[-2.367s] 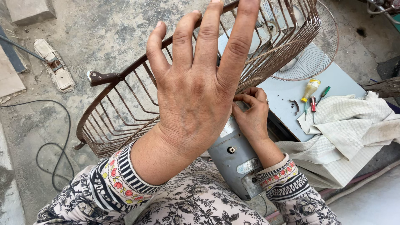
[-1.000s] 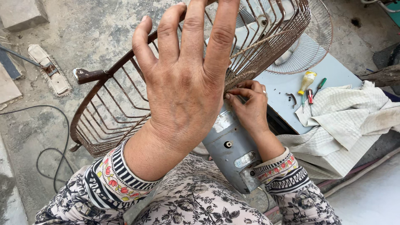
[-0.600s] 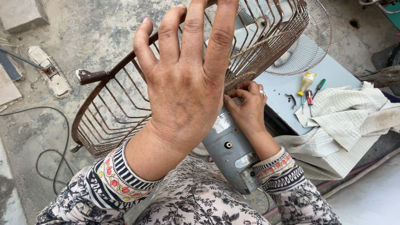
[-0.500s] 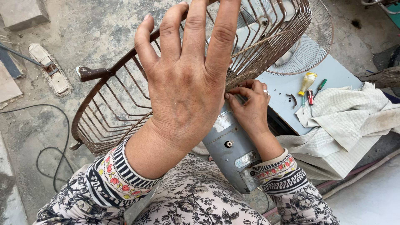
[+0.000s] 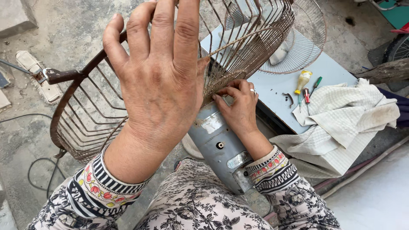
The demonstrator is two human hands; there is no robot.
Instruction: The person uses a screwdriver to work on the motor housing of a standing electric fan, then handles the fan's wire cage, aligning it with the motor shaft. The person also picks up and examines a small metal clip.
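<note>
Left hand (image 5: 159, 85) in a loose grip, fingers spread, clasping the rim of the rusty round wire fan guard (image 5: 170, 81); right hand (image 5: 238, 108) with fingertips pinched at the guard's hub, exactly on what hidden. Guard tilted above the lap, fixed at its centre to the grey cylindrical metal fan motor housing (image 5: 219, 147), itself resting against the floral-print knees. Behind, a pale blue flat bench (image 5: 277, 85), carrying a second, shallower wire fan guard (image 5: 304, 40) at its far end. Draped over the bench's right edge, a crumpled cream waffle-weave cloth (image 5: 341, 123). Just beside the cloth, a yellow-handled screwdriver (image 5: 303, 81), a green-handled screwdriver (image 5: 315, 85) and a few small dark screws (image 5: 289, 98).
</note>
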